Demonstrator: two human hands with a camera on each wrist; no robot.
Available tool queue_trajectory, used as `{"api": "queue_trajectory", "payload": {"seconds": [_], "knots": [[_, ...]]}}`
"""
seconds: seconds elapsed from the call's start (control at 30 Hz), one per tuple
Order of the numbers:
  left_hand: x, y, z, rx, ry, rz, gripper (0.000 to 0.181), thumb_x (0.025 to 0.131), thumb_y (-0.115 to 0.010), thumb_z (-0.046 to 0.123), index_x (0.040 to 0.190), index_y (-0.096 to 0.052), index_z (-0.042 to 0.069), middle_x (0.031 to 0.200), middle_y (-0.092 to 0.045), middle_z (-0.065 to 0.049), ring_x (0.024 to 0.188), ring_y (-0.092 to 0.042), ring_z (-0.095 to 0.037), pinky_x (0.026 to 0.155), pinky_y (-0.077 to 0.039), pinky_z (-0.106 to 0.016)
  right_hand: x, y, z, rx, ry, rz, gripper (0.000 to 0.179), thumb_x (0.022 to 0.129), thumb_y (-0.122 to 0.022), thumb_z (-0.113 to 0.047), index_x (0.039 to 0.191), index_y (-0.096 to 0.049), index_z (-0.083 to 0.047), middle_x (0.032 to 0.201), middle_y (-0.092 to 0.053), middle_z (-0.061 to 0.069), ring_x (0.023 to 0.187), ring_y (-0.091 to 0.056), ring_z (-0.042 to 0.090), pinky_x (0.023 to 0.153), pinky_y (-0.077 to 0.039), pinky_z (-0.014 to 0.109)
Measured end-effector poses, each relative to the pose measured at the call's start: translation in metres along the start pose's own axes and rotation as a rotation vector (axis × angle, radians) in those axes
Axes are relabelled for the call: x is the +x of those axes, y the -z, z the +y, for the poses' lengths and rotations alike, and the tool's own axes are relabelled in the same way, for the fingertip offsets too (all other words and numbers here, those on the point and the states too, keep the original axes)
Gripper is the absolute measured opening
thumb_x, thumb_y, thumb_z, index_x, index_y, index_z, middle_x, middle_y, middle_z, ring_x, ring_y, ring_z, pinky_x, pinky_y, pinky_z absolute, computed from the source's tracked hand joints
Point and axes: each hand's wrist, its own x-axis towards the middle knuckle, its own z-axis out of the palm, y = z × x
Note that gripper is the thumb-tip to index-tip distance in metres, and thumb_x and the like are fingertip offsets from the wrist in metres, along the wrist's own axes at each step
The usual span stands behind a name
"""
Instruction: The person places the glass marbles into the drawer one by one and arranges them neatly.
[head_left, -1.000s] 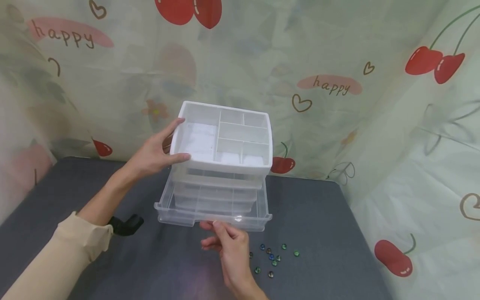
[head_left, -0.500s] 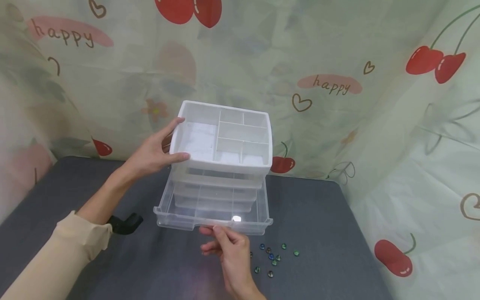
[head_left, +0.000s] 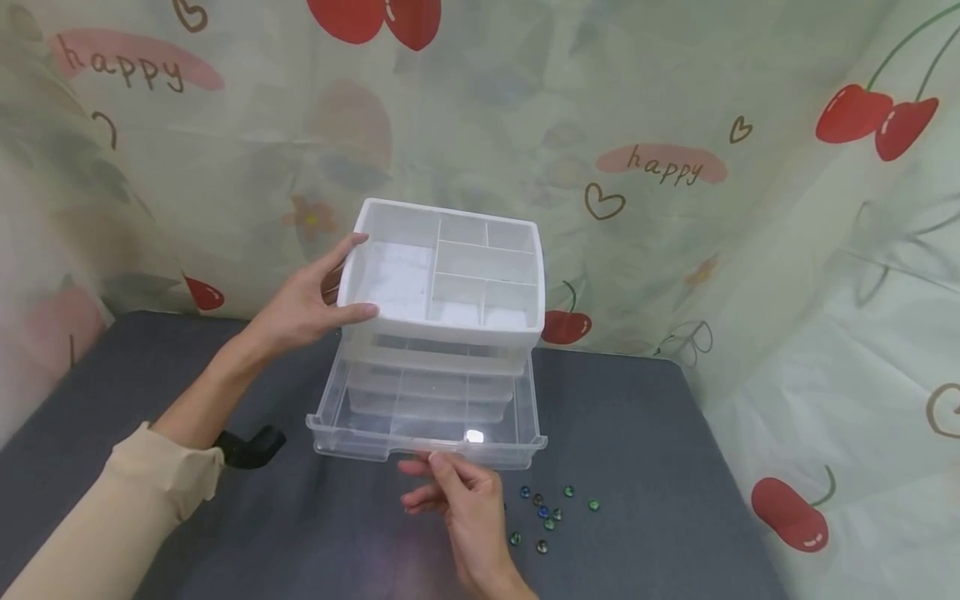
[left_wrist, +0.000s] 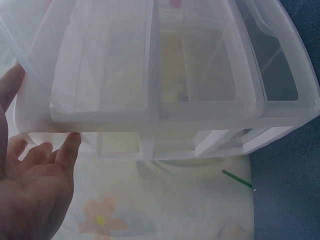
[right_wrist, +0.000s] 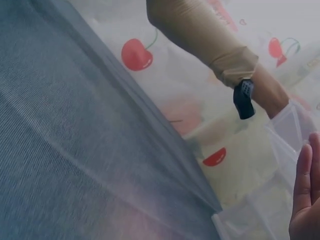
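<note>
A white desktop drawer organizer (head_left: pixel 442 335) with a divided top tray stands mid-table in the head view. My left hand (head_left: pixel 303 307) grips its upper left side, thumb over the front rim. In the left wrist view, fingers of that hand (left_wrist: pixel 42 180) lie around the organizer's side frame (left_wrist: pixel 152 117). The bottom clear drawer (head_left: pixel 348 443) sticks out toward me, and nothing shows inside it. My right hand (head_left: pixel 474 510) pinches the middle of this drawer's front edge between thumb and fingers. Only part of the right hand (right_wrist: pixel 306 200) appears in the right wrist view.
Several small glass marbles (head_left: pixel 550 524), green, blue and dark, lie on the dark grey table (head_left: pixel 622 433) right of my right hand. A cherry-patterned cloth (head_left: pixel 660 267) hangs behind and at the sides. A black strap-like piece (head_left: pixel 251 448) sits at my left wrist.
Over the first half second the bottom drawer slid slightly farther toward me with my right hand on it. Since then it has stayed nearly still, and my left hand keeps its grip.
</note>
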Motion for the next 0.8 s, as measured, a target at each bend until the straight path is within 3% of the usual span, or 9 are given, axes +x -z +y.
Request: {"api": "queue_trajectory", "payload": {"seconds": [0.13,0.37,0.57,0.8], "knots": [[0.0,0.001,0.0,0.016,-0.006,0.002,0.092,0.088,-0.076,0.01,0.159,-0.02,0.023,0.159,-0.029,-0.01,0.139,-0.041,-0.027,0.089,-0.046,-0.017,-0.003,0.009,0.0,-0.079,-0.028,-0.049,0.038,0.101,-0.059,-0.022,0.112,-0.067,0.014,0.099,-0.074,0.018,0.068,-0.072,0.017,0.066,-0.058,0.036],[0.0,0.001,-0.002,-0.003,-0.013,0.001,0.091,0.088,-0.076,0.01,0.159,-0.021,0.024,0.159,-0.029,-0.01,0.138,-0.041,-0.027,0.09,-0.046,-0.017,-0.008,0.036,0.002,-0.177,0.001,-0.152,0.031,0.102,-0.056,-0.013,0.109,-0.066,0.016,0.096,-0.074,0.018,0.071,-0.072,0.018,0.066,-0.058,0.034],[0.001,0.001,-0.002,-0.001,-0.027,-0.002,0.091,0.088,-0.076,0.01,0.159,-0.021,0.023,0.161,-0.026,-0.008,0.14,-0.039,-0.026,0.092,-0.045,-0.017,-0.01,0.059,0.002,-0.222,0.013,-0.125,0.025,0.098,-0.061,-0.009,0.105,-0.067,0.014,0.091,-0.075,0.014,0.07,-0.07,0.016,0.066,-0.057,0.032],[0.0,0.0,-0.002,0.001,-0.024,-0.001,0.091,0.088,-0.076,0.01,0.159,-0.02,0.023,0.162,-0.024,-0.007,0.141,-0.038,-0.026,0.093,-0.045,-0.019,-0.014,0.084,-0.002,-0.312,0.041,-0.126,0.021,0.094,-0.066,-0.007,0.105,-0.069,0.011,0.093,-0.073,0.02,0.072,-0.07,0.017,0.069,-0.057,0.036]]}}
